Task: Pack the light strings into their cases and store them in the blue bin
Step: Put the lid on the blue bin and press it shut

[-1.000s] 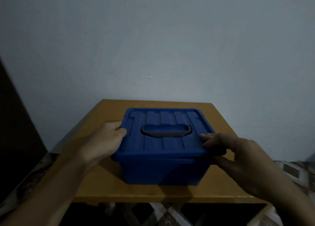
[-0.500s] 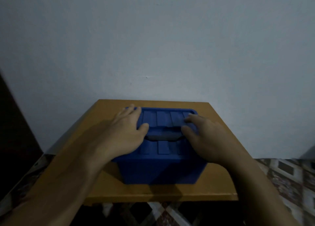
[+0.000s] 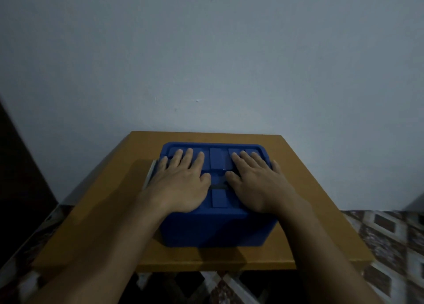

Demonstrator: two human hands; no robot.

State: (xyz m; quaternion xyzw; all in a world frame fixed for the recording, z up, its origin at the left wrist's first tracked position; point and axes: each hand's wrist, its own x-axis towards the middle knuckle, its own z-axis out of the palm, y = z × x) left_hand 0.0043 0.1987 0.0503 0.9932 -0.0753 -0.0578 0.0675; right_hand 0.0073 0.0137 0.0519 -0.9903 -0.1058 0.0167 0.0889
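The blue bin [image 3: 215,230] stands in the middle of a small wooden table [image 3: 307,189], its ribbed blue lid [image 3: 218,160] on top. My left hand [image 3: 181,182] lies flat, palm down, on the left half of the lid with fingers spread. On the right half my right hand [image 3: 254,182] rests the same way. A strip of the dark lid handle [image 3: 219,184] shows between my thumbs. A pale edge [image 3: 150,173] shows at the bin's left side beside my left hand. No light strings or cases are visible; the bin's inside is hidden.
The table stands against a plain pale wall [image 3: 206,62]. Patterned floor tiles [image 3: 390,239] lie to the right and below the table's front edge. A dark area [image 3: 20,166] fills the left side.
My hands left the lid's side edges and came to rest flat on top of the lid, then slid slightly outward with fingers spread. The bin stayed in place.
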